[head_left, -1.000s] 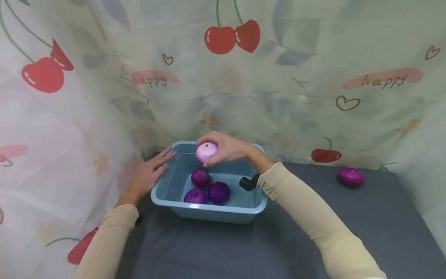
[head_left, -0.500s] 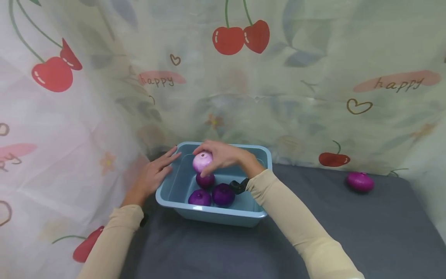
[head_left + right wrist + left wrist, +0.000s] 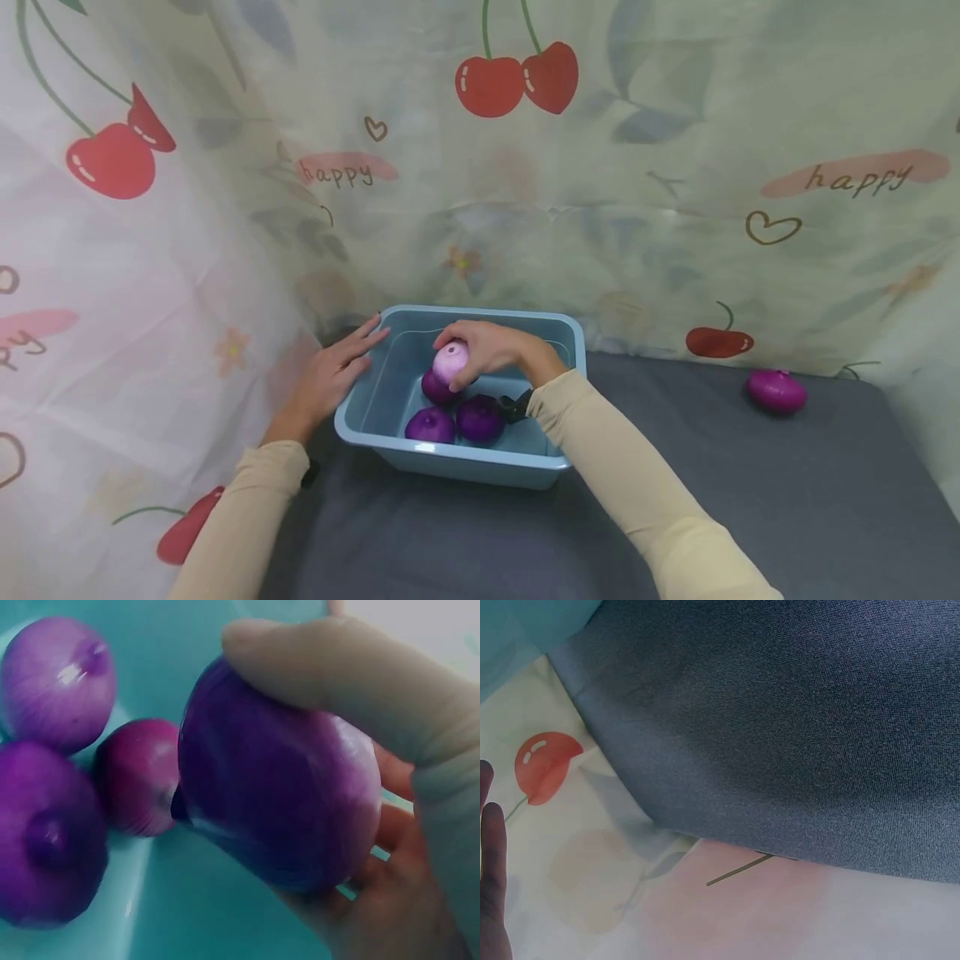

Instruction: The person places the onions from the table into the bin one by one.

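My right hand (image 3: pixel 495 348) holds a pale purple onion (image 3: pixel 451 363) inside the light blue plastic tub (image 3: pixel 480 463). In the right wrist view, thumb and fingers wrap round this onion (image 3: pixel 277 780), its pointed end towards the other onions. Three more purple onions lie in the tub: one (image 3: pixel 438 390) partly hidden behind the held onion, one at the front left (image 3: pixel 430 426), and a darker one (image 3: pixel 481 419) beside it. The left hand (image 3: pixel 330 379) rests on the tub's left rim, fingers extended; only a couple of its fingers (image 3: pixel 493 847) show in the left wrist view.
Another magenta onion (image 3: pixel 777 392) lies on the dark grey cloth (image 3: pixel 697 467) at the far right. Printed cherry sheets (image 3: pixel 525 250) stand close behind the tub and along its left side.
My right hand has lowered the onion into the tub, first leftwards, then slightly back right. The left hand stays on the rim. The head view has shifted a little.
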The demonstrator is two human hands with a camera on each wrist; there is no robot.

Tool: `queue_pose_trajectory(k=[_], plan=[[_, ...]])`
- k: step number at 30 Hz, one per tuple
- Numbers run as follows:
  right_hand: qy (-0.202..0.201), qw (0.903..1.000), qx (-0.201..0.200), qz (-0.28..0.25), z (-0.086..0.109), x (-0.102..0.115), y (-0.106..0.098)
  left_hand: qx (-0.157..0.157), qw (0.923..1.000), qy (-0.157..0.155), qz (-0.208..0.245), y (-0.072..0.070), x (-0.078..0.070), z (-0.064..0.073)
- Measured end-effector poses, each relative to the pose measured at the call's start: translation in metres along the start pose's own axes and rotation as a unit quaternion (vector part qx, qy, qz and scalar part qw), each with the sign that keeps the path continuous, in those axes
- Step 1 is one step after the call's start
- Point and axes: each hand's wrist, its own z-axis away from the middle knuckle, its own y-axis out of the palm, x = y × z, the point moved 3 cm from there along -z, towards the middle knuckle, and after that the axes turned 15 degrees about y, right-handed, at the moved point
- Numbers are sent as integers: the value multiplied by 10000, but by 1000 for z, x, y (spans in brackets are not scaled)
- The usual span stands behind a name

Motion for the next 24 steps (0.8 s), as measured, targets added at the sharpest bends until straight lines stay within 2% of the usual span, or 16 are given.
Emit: queue_pose_trajectory(k=[3, 6, 17, 24], plan=[[93, 9993, 208, 313, -1, -1, 4, -72, 10000, 48, 4, 0, 0, 2], [176, 9982, 243, 528, -1, -3, 6, -105, 9999, 123, 7, -1, 0, 2], [317, 9976, 302, 541, 2, -5, 6, -20, 10000, 17, 46, -2, -2, 1], [493, 9972, 374, 422, 3, -6, 7, -47, 9999, 94, 32, -1, -1, 0]])
